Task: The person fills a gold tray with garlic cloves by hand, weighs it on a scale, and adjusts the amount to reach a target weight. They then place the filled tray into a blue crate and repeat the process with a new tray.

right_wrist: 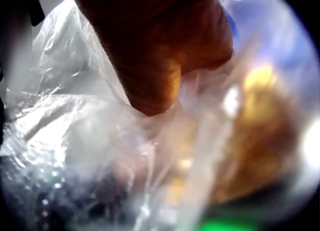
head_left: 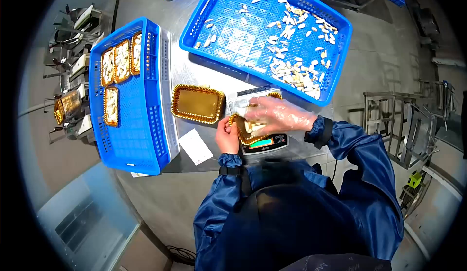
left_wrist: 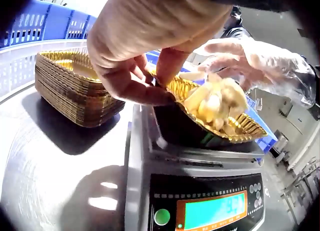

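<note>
My bare left hand [head_left: 227,135] pinches the left rim of a gold fluted tray [left_wrist: 240,133] between thumb and fingers. This tray sits tilted on a digital scale [left_wrist: 205,173] with a lit display. Pale, elongated food pieces [left_wrist: 215,103] are heaped in it. My right hand [head_left: 277,113], in a clear plastic glove, reaches over the tray with its fingers extended, right at the heap; the left wrist view shows it [left_wrist: 255,61] behind the pieces. Close-up, the right wrist view is mostly blurred glove [right_wrist: 65,131] and thumb.
Left of the scale stands a stack of gold trays [left_wrist: 75,91]. A large blue basket [head_left: 194,37] with scattered pale pieces lies beyond. Another blue basket [head_left: 151,91] at left holds several filled trays [head_left: 111,106]. A white paper [head_left: 195,147] lies near the table edge.
</note>
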`<state>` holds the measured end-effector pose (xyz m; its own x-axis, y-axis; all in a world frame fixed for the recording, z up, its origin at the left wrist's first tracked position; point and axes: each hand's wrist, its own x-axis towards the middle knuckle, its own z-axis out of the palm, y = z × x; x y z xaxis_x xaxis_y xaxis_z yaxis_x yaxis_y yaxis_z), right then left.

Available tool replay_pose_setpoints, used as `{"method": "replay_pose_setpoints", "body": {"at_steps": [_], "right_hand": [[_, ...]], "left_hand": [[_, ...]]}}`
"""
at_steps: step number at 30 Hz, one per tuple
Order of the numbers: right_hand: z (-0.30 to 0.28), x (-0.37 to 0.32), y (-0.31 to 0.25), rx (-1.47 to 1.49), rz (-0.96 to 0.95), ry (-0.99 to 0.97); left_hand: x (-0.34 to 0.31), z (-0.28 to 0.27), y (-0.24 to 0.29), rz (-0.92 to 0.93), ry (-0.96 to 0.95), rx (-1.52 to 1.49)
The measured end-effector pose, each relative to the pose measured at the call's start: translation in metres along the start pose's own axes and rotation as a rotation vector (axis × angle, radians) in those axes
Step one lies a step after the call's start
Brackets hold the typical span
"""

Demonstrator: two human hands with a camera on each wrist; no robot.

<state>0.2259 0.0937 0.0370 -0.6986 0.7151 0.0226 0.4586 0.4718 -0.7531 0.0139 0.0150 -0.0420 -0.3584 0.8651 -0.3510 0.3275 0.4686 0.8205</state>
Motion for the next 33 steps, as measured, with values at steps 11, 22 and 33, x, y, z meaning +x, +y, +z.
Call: {"method": "replay_pose_setpoints", "body": {"at_steps": [11, 22, 33], "right_hand": [[-0.025, -0.044, 0.179, -0.376, 0.418, 0.099], [-0.009, -0.056, 0.176, -0.46, 0.455, 0.133], [-0.05, -0.032, 0.115, -0.131, 0.429, 0.336]], "left_hand": [[0.006, 0.003, 0.006, -0.098, -0.012, -0.106], [0.002, -0.03, -0.02, -0.174, -0.072, -0.327], [-0.013, -0.019, -0.03, -0.055, -0.139, -0.255]]}}
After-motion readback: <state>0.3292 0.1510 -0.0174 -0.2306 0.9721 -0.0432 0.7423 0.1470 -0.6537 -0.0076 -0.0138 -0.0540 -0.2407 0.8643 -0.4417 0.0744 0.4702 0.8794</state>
